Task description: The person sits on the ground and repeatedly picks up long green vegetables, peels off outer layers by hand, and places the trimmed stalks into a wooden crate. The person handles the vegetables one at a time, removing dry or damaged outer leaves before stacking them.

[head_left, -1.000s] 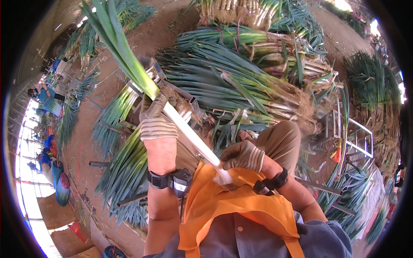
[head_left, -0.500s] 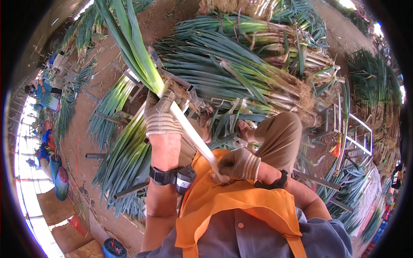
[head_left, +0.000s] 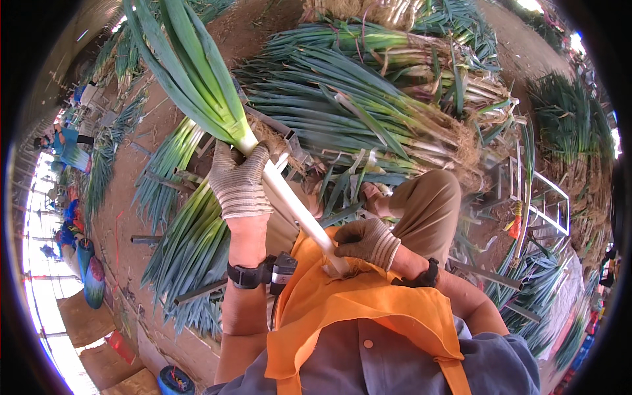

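Two gloved grips [head_left: 240, 183] [head_left: 370, 243] touch one leek [head_left: 288, 199].

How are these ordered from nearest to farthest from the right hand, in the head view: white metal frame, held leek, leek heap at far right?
1. Held leek: at the right hand, on its left.
2. White metal frame: to the right.
3. Leek heap: far right, beyond the frame.

No lettering, number or sign can be read: left of the orange apron [head_left: 385, 319], just beside its edge, the small dark box [head_left: 284, 266] on a wrist strap [head_left: 245, 276] bears a pale patch too slanted to make out, and right of the apron the dark wristband [head_left: 429, 272] shows nothing legible
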A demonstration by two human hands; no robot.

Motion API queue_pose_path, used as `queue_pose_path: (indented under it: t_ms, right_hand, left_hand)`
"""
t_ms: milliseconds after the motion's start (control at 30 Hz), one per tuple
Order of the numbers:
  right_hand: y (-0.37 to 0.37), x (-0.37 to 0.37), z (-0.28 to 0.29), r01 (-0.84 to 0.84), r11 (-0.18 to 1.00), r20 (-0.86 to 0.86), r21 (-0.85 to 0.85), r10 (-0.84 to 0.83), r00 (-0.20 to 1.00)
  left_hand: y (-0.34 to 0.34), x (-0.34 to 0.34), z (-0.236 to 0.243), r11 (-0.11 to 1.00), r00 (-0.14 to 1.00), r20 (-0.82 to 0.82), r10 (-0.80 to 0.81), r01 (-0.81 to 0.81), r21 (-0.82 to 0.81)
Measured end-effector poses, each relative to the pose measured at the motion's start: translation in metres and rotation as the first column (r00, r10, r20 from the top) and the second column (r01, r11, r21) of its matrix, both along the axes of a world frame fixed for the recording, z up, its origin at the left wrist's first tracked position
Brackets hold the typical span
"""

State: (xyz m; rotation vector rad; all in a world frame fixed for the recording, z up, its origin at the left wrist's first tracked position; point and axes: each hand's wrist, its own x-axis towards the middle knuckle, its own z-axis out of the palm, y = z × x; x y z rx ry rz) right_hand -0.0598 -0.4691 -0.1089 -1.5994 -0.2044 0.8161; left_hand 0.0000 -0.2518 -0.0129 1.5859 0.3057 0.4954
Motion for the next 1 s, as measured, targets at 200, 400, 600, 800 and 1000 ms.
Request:
queue_pose_path:
  t_ms: [200, 400, 600, 800, 1000]
  right_hand:
    - [0.003, 0.001, -0.001, -0.12, 0.992, 0.048, 0.03, 0.119, 0.992]
    - [-0.022, 0.005, -0.029, -0.264, 0.822, 0.457, -0.504, 0.514, 0.726]
    - [-0.02, 0.022, -0.031, -0.206, 0.693, 0.356, -0.691, 0.575, 0.736]
    - [0.03, 0.016, 0.0, -0.4, 0.891, 0.205, -0.215, 0.442, 0.873]
    - [0.023, 0.027, -0.01, -0.342, 0.866, -0.125, 0.365, 0.409, 0.904]
  left_hand:
    - [-0.02, -0.005, 0.011, 1.0, 0.994, 0.104, -0.026, 0.027, -0.008]
    - [-0.007, -0.004, 0.004, 0.998, 0.999, 0.026, 0.028, -0.029, 0.056]
    - [-0.006, -0.005, 0.001, 0.992, 0.995, 0.041, 0.086, -0.09, 0.087]
    - [-0.017, 0.002, 0.003, 0.986, 0.993, 0.097, 0.068, -0.082, 0.146]
    - [0.0, 0.003, -0.014, 0.709, 0.962, 0.147, -0.231, 0.27, -0.651]
